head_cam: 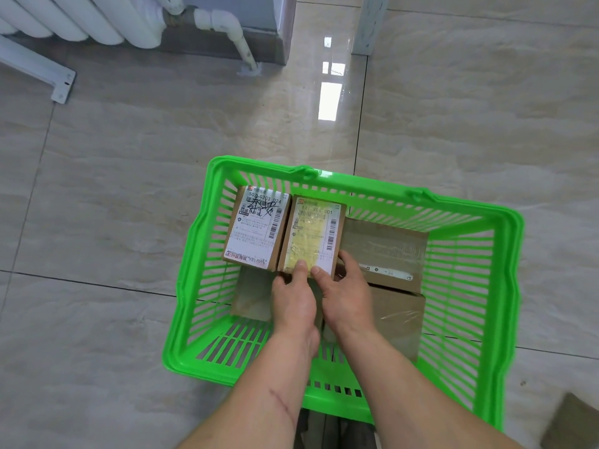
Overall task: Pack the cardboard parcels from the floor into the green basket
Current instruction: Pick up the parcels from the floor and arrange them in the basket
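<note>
Gripping one labelled parcel (312,236) by its near edge, left hand (293,299) and right hand (346,294) curl closed; green basket (470,319) holds five parcels, a sixth parcel (572,424) lies outside.

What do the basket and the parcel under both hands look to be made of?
The green basket looks like moulded plastic, glossy, with slotted walls and a rolled rim. The parcel that the left hand and right hand hold looks like brown cardboard; its paper label seems covered by shiny yellowish tape, going by the glare.
</note>
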